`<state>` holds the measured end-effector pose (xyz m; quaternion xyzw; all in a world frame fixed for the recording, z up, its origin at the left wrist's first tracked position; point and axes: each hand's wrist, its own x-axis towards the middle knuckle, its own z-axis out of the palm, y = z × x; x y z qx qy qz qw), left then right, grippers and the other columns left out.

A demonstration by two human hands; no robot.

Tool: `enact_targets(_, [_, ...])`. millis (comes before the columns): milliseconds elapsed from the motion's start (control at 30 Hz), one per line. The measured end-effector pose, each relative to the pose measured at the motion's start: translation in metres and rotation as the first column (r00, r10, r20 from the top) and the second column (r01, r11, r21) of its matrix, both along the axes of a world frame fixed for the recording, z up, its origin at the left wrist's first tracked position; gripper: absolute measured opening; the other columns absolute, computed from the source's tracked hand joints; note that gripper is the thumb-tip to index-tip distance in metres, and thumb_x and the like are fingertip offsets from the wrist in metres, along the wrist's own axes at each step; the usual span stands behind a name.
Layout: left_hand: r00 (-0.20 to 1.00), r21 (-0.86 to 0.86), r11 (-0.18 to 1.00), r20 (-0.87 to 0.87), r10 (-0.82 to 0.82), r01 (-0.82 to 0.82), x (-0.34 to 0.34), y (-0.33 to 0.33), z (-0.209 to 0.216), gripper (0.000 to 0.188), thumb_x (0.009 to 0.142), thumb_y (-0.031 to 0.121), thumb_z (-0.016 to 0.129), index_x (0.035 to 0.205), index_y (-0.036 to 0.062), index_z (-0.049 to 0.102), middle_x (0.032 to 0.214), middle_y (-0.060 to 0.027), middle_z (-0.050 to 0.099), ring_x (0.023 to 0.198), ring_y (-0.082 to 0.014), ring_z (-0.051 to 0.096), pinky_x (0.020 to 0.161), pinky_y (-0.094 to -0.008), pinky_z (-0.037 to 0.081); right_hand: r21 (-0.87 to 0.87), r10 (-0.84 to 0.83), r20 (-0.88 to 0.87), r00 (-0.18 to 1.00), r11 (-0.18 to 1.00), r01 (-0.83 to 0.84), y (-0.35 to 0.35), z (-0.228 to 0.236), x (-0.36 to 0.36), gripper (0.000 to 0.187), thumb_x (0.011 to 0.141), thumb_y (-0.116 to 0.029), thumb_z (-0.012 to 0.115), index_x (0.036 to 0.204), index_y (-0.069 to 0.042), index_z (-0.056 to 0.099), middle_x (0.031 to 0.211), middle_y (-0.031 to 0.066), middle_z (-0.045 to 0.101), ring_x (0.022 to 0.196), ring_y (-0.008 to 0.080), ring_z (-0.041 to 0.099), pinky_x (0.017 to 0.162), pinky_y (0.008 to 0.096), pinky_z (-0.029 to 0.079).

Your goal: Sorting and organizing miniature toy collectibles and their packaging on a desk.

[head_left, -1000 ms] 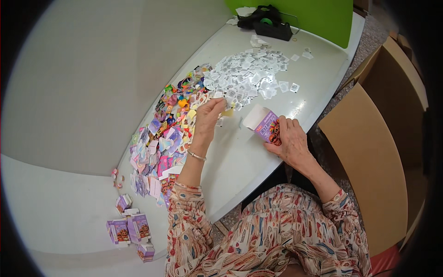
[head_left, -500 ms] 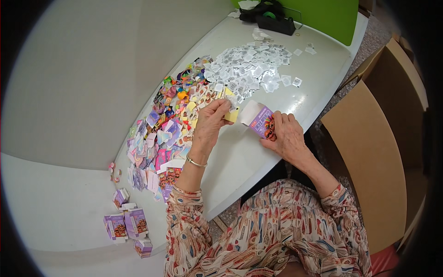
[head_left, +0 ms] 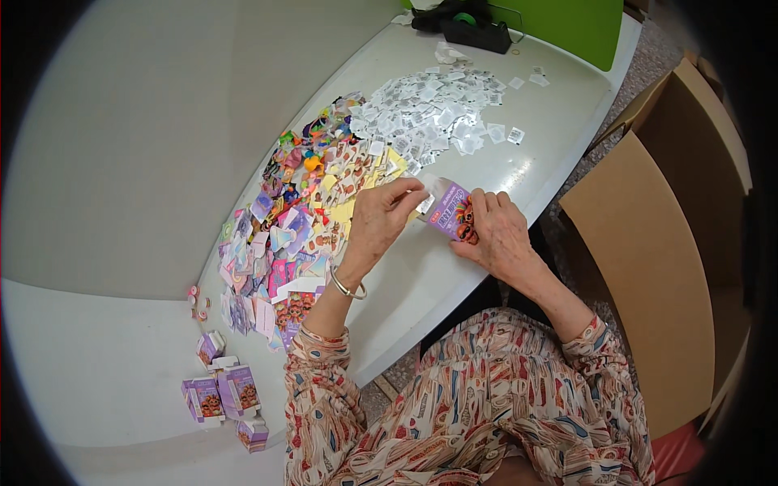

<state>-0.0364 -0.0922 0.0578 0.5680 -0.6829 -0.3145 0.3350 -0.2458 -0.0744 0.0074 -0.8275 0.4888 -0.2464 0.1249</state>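
Note:
My right hand point(head_left: 501, 235) grips a small purple carton point(head_left: 444, 212) with cartoon figures on its front; its flap end points to the left. At that end, my left hand point(head_left: 379, 223) pinches a small white printed packet point(head_left: 426, 202) between thumb and fingertips. The packet lies against the carton's mouth, and I cannot tell how far inside it is. Just beyond my left hand are yellow cards point(head_left: 387, 172). Past them spreads a heap of small white printed packets point(head_left: 438, 109).
Left of my forearm lie mixed colourful small toys point(head_left: 312, 162) and pastel folded sheets point(head_left: 279, 235). Several purple cartons point(head_left: 237, 390) stand at the lower left. A black tape dispenser point(head_left: 476, 36) sits at the far edge by a green panel point(head_left: 567, 32). To the right is an open cardboard box point(head_left: 648, 275).
My left hand has moved right and slightly down, bringing the packet to the carton's mouth. The yellow piece in its fingers no longer shows clearly. My right hand keeps its grip, shifted slightly left.

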Motion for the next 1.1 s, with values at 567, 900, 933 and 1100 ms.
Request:
enact_targets(567, [0.977, -0.303, 0.934, 0.035, 0.211, -0.191, 0.013, -0.014, -0.006, 0.016, 0.089, 0.012, 0.064, 0.095, -0.0024, 0.069, 0.078, -0.006, 0.068, 0.065, -0.0112, 0.061, 0.06, -0.026, 0.048, 0.092, -0.027, 0.199, 0.98, 0.996, 0.009, -0.002, -0.004, -0.008, 0.07, 0.067, -0.032, 0.082, 0.118, 0.003, 0.05, 0.099, 0.0196, 0.062, 0.092, 0.0324, 0.06, 0.082, 0.039, 0.049])
enact_targets(900, [0.926, -0.332, 0.874, 0.004, 0.377, -0.354, 0.116, -0.003, -0.06, 0.024, 0.085, 0.02, 0.065, 0.095, -0.0016, 0.069, 0.09, -0.0156, 0.069, 0.084, -0.0255, 0.066, 0.077, -0.0342, 0.051, 0.284, 0.066, 0.65, 0.757, 0.903, -0.323, -0.008, -0.003, 0.011, 0.078, 0.068, -0.024, 0.082, 0.129, 0.005, 0.044, 0.099, 0.0128, 0.063, 0.09, 0.0212, 0.061, 0.087, 0.0347, 0.047])
enact_targets(933, [0.88, -0.382, 0.832, 0.089, 0.466, -0.402, 0.143, 0.003, -0.059, 0.028, 0.085, 0.024, 0.067, 0.1, 0.0005, 0.07, 0.094, -0.0141, 0.07, 0.084, -0.0257, 0.066, 0.078, -0.0342, 0.051, 0.283, 0.071, 0.65, 0.756, 0.902, -0.328, -0.007, -0.003, 0.013, 0.078, 0.068, -0.024, 0.082, 0.129, 0.005, 0.044, 0.099, 0.0128, 0.063, 0.09, 0.0212, 0.061, 0.087, 0.0347, 0.047])
enact_targets(1100, [0.409, -0.431, 0.697, 0.586, 0.699, -0.573, 0.25, 0.042, -0.065, 0.045, 0.079, 0.04, 0.072, 0.108, 0.0062, 0.069, 0.11, -0.0137, 0.066, 0.1, -0.0323, 0.06, 0.089, -0.0441, 0.046, 0.238, 0.168, 0.523, 0.835, 0.912, -0.333, 0.001, -0.014, 0.024, 0.085, 0.067, -0.028, 0.084, 0.132, 0.006, 0.041, 0.108, 0.0172, 0.062, 0.098, 0.0257, 0.06, 0.091, 0.0351, 0.046])
